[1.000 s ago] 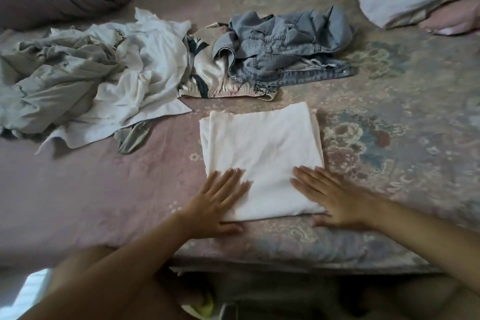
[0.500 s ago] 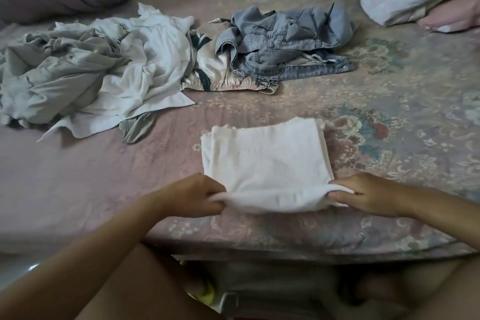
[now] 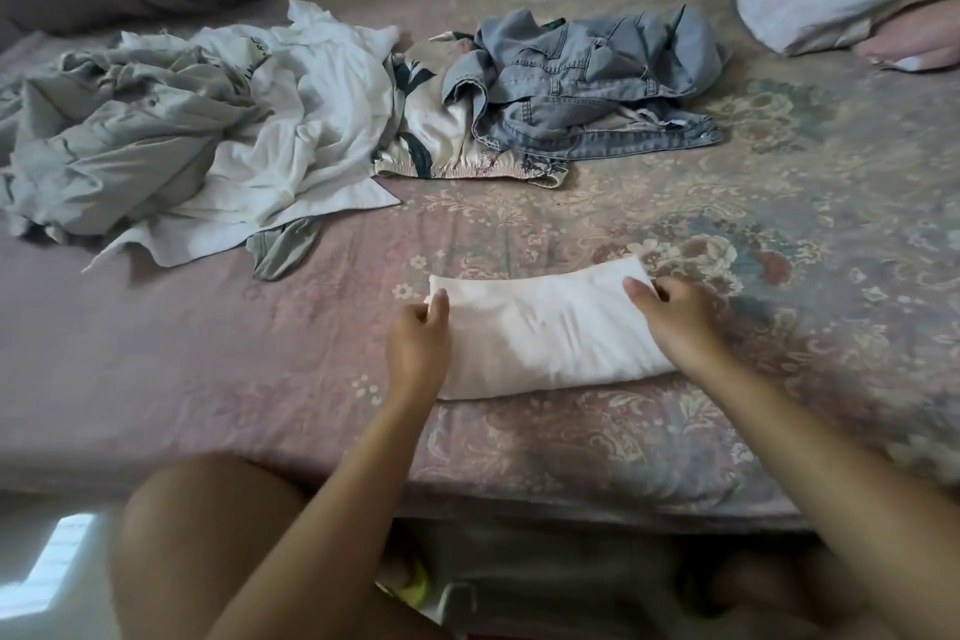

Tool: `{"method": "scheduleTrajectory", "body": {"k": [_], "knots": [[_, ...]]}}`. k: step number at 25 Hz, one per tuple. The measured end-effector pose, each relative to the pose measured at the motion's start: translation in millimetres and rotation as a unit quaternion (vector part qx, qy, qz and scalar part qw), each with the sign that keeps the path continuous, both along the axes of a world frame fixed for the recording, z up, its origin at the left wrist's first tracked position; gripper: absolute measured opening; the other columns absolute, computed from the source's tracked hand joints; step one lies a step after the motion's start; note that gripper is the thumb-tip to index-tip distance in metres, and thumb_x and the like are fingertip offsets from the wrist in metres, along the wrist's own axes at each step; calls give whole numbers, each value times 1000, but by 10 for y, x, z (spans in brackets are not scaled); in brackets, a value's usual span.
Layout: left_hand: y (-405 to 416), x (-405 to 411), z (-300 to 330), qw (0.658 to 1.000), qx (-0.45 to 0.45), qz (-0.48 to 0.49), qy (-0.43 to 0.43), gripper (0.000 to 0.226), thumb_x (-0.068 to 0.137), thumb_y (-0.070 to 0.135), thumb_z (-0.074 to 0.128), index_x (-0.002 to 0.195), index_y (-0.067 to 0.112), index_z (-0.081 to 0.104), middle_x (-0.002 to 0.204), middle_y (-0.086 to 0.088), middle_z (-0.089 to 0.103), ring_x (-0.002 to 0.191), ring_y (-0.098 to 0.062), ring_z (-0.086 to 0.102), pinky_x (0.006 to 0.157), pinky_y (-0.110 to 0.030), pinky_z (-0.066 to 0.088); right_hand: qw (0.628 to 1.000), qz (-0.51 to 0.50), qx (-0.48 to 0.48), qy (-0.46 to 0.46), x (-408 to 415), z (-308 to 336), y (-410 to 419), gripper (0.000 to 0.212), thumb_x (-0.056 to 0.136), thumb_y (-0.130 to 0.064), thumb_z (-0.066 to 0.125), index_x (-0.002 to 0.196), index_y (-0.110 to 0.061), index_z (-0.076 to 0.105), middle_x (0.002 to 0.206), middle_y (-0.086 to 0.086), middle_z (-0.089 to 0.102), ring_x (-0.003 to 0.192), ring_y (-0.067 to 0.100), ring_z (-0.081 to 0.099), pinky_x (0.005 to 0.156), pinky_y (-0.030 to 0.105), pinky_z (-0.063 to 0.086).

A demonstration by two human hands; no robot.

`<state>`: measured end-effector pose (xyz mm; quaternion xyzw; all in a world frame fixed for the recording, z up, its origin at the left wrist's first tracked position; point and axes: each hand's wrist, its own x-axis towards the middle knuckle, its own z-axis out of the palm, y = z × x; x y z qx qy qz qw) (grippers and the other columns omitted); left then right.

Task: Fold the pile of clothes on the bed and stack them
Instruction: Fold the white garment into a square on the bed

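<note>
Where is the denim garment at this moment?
In the head view the denim garment lies crumpled at upper centre on the bed, overlapping the floral satin piece to its left, beyond the folded white garment.

White garment (image 3: 550, 333) folded into low wide band, lower centre of frame, lying flat on bed, far corners pinched up. Unfolded pile across upper half: crumpled grey garment (image 3: 104, 146) upper left, rumpled white shirt (image 3: 311, 120) overlapping its right side, satin floral piece (image 3: 441, 140) (elastic hem toward camera) centre, bunched denim garment (image 3: 587, 83) lying partly on it, upper centre right. Small grey-green scrap (image 3: 283, 250) pokes out below white shirt.
</note>
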<state>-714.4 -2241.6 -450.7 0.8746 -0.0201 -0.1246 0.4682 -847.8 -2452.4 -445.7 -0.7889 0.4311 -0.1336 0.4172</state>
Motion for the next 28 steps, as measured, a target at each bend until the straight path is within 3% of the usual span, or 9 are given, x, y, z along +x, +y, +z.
{"method": "scheduleTrajectory", "body": {"k": [3,9,12,15,18,21,24,26,28], "knots": [[-9,-120,-14,995,19,69,-68,26,101,28,37,84,10,45,77,-6,53,70,-24,47,61,-33,28,992,-73,-103,-16,-4,-46,37,33,96,-24,50,68,-9,42,61,3,43,64,24,42,53,38,19],[103,-165,-236,985,140,70,-74,25,102,24,32,107,5,46,108,-18,57,93,-38,55,68,-37,31,983,-69,-168,37,-92,-180,-13,22,98,-21,46,79,-9,48,81,21,59,70,29,48,59,34,23],[66,-157,-238,947,210,18,-242,13,92,8,50,105,5,47,98,-21,59,81,-39,60,60,-37,39,964,-31,-241,106,-31,-109,38,21,96,-19,50,105,-2,57,103,25,61,92,37,56,68,37,36],[-185,-194,-116,873,244,-111,-408,46,87,19,49,130,5,50,129,-21,55,114,-38,54,93,-45,42,887,125,-440,58,150,-79,313,46,91,-20,57,134,-6,48,135,24,48,121,40,47,96,48,42],[-344,-265,-136,821,303,-316,-366,63,92,47,17,150,23,24,157,-10,20,146,-26,10,114,-52,4,870,261,-370,197,262,-132,380,57,99,-49,27,151,-29,15,160,8,3,147,30,-2,115,54,2],[-301,-207,-450,831,364,-341,-246,77,79,58,-8,151,33,2,160,1,-7,144,-17,-19,103,-49,-31,872,248,-318,277,225,-344,218,72,87,-68,-2,151,-36,1,160,0,-8,147,24,-8,117,48,-5],[-235,-196,-499,831,357,-332,-270,76,82,57,-2,152,30,10,160,-2,-1,147,-21,-10,103,-51,-29,866,261,-328,273,161,-372,205,66,92,-64,3,150,-35,-4,160,1,-11,146,24,-10,115,46,-8],[-150,-189,-513,815,341,-338,-326,67,89,55,14,148,26,30,157,-7,22,146,-29,13,109,-59,-11,863,272,-340,257,109,-369,186,76,83,-69,-14,150,-35,-6,159,1,-13,146,24,-13,115,44,-10],[-113,-145,-490,809,330,-359,-327,64,91,55,18,147,27,33,155,-7,27,144,-32,16,110,-61,-4,865,285,-322,259,74,-373,138,91,69,-73,-27,149,-36,-7,159,1,-13,146,23,-15,114,44,-11]]}}
